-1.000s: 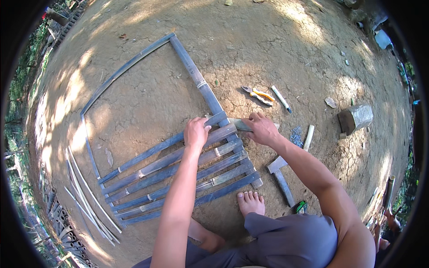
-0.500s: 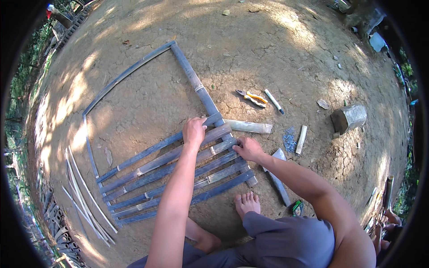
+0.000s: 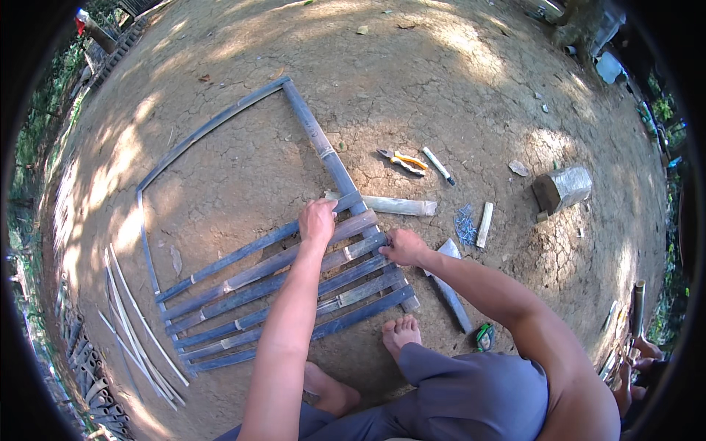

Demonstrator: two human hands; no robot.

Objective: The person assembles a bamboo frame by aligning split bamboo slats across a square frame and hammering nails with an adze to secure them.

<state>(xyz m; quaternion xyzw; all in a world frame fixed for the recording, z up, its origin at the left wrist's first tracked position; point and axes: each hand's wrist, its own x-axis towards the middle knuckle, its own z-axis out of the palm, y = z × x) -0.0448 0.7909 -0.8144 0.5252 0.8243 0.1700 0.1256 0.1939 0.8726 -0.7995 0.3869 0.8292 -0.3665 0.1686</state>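
Note:
A bamboo frame lies on the ground, its right rail (image 3: 315,138) running from the far corner toward my foot. Several dark split-bamboo slats cross its near half. My left hand (image 3: 318,220) is closed round the farthest slat (image 3: 243,254), close to where that slat crosses the right rail. At the right ends of the middle slats is my right hand (image 3: 404,247), its fingers bent against the tip of the third slat (image 3: 365,247) from the far side. The fingertips of the right hand are partly hidden.
Right of the frame lie pliers (image 3: 403,162), a marker-like stick (image 3: 439,165), a pale bamboo piece (image 3: 401,206), a pile of nails (image 3: 465,225), a short pale stick (image 3: 485,225), a large blade (image 3: 450,300) and a wooden block (image 3: 562,189). Thin strips (image 3: 136,331) lie at left.
The whole view has shifted slightly, so the ground items appear a little farther left. Both hands keep their places on the slats.

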